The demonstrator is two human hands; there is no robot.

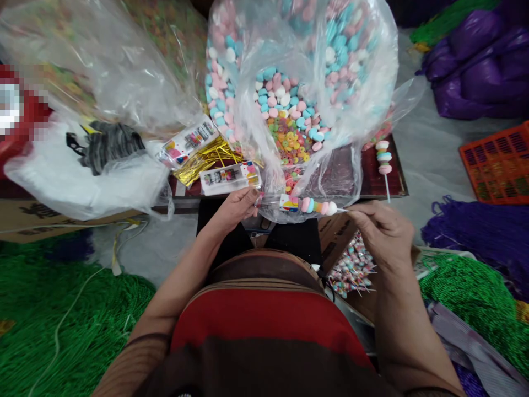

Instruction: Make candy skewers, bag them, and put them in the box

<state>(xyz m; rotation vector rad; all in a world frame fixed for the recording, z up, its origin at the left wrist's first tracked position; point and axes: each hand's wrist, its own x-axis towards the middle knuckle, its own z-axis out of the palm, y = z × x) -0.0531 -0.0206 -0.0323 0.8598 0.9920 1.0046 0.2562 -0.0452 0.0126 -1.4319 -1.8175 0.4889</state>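
Observation:
Between my hands, at the table's front edge, is a candy skewer [318, 207] of pink, blue, white and orange sweets on a white stick. My right hand [384, 229] pinches the bare end of its stick. The skewer's far end meets a small clear printed bag [288, 203]; how deep it sits inside I cannot tell. My left hand [238, 208] is closed on the bag's other end. Behind them, a large plastic bag [248, 99] holds marshmallow-like sweets [285, 96] and ring gummies [289, 140]. A second candy skewer [384, 157] lies at the table's right end.
Printed bags [229, 176] and gold twist ties [204, 160] lie left of the sweets. A striped dark cloth [111, 146] rests on white plastic. Wrapped skewers [353, 267] fill a carton beside my right leg. Green cord [78, 325], purple bundles [483, 66] and an orange crate [498, 162] stand around.

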